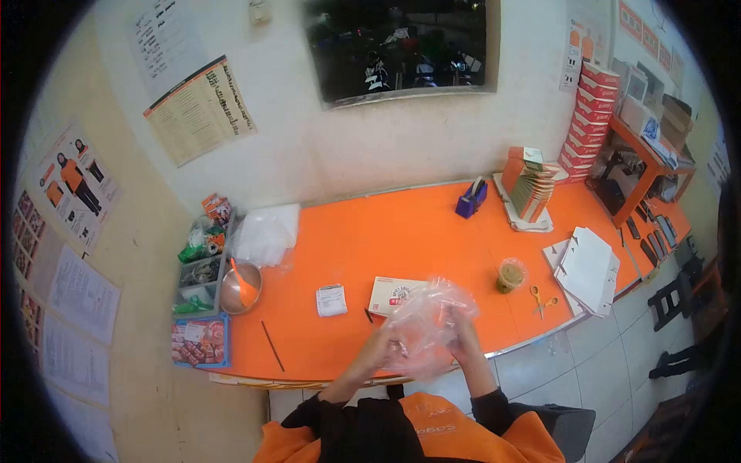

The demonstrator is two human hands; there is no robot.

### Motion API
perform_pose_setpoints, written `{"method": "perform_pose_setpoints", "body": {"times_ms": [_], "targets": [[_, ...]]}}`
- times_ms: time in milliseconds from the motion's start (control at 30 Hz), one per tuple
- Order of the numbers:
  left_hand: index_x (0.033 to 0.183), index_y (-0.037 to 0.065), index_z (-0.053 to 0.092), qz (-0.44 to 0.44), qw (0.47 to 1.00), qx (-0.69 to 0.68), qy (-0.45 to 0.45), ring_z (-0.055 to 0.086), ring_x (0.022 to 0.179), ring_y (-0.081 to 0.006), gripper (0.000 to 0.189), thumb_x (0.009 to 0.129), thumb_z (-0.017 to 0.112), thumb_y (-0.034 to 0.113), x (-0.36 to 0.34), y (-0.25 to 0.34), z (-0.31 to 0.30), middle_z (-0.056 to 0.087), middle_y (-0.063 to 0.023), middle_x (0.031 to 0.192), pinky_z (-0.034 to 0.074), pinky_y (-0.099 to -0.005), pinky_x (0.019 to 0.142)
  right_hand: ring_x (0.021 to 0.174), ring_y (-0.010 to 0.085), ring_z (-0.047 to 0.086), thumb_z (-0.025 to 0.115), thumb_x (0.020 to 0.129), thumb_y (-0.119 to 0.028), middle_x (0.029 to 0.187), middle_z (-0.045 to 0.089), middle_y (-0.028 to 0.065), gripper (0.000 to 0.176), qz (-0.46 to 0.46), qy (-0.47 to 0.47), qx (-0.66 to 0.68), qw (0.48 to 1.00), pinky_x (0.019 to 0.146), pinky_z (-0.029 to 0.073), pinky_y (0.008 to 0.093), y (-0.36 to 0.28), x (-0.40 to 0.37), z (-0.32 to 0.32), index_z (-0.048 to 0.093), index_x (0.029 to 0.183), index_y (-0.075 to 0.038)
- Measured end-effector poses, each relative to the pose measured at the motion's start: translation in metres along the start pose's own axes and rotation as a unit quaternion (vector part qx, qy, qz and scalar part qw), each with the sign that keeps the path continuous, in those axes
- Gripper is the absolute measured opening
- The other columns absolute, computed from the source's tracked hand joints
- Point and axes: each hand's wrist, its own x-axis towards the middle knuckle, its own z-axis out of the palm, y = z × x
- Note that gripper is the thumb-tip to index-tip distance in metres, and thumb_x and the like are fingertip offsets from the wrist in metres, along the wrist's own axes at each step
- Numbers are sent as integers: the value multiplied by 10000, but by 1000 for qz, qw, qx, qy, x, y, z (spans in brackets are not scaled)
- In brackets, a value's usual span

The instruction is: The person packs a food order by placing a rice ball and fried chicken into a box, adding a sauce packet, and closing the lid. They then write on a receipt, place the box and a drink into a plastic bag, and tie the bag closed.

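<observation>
A clear plastic bag (429, 332) is spread between my two hands over the front edge of the orange table. My left hand (378, 349) is closed on the bag's left side, and my right hand (463, 338) holds its right side. Behind the bag lies a white and brown printed box (392, 293), partly covered by the plastic. Left of that box is a small stack of white paper slips (331, 301). A dark pen (369, 315) lies by the box's left corner.
On the left are a metal bowl (248, 302) with an orange spatula, gray bins (198, 276) and white plastic bags (266, 234). On the right are a lidded cup (509, 276), yellow scissors (543, 302), flat white boxes (588, 270) and a blue tape dispenser (472, 198).
</observation>
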Motion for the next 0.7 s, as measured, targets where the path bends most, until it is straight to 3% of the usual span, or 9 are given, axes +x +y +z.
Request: {"method": "perform_pose_setpoints", "body": {"times_ms": [33,67,167,200,300,367,500,600,700], "targets": [[884,-11,610,-66,993,-98,-2,347,356,-71,415,914,338,302,-2,14,-3,450,-14,463,292,-206,348,645,82,499,479,878,-318,742,495,-14,316,-1,0,28,1000,540,449,245,-5,9,6,492,1068,-66],[941,-20,573,-27,976,-202,-80,289,345,-76,483,918,301,379,12,-5,-35,371,11,428,226,-179,337,628,77,489,485,878,-350,740,490,-22,334,0,1,56,998,535,448,251,-6,15,9,496,1060,-69],[901,59,541,16,947,-318,-36,325,356,-87,388,903,339,391,14,24,-43,316,29,432,258,-198,348,713,87,553,484,884,-283,876,575,26,261,-14,-67,106,992,547,433,189,53,53,-2,509,1052,-85],[902,62,537,16,948,-316,-39,325,356,-94,379,899,348,391,14,27,-47,312,27,431,264,-205,351,731,97,556,534,861,-290,926,575,37,257,81,-36,109,990,588,446,210,42,37,38,506,1014,-84],[914,66,524,22,950,-298,-96,346,380,-113,352,886,383,388,18,23,-62,319,21,443,309,-224,386,753,106,553,538,860,-237,913,554,26,233,324,-188,174,911,647,452,232,48,6,81,493,1019,-72],[936,67,518,33,943,-265,-198,387,427,-120,337,878,413,382,23,0,-73,343,16,473,373,-233,442,772,104,545,505,866,-207,896,541,18,239,228,-107,100,963,669,448,243,54,18,91,480,1056,-65],[1161,7,470,163,969,-162,94,478,664,-69,368,906,423,268,26,-26,-78,521,-29,818,433,-232,598,809,168,541,477,870,-253,930,550,49,278,-16,-96,-154,983,695,470,316,66,55,76,492,1070,-61],[1146,33,475,146,973,-124,131,504,801,-104,303,916,428,224,32,-41,-70,524,-41,975,452,-271,713,760,176,536,476,856,-229,841,539,48,231,51,-93,-158,982,662,472,324,87,66,68,499,1023,-71],[1066,45,496,65,961,-256,85,555,911,-180,244,924,413,226,30,-30,-61,550,-71,1030,472,-331,808,740,180,530,487,844,-232,815,525,49,214,223,-31,113,968,664,473,327,62,55,97,499,991,-77]]}}
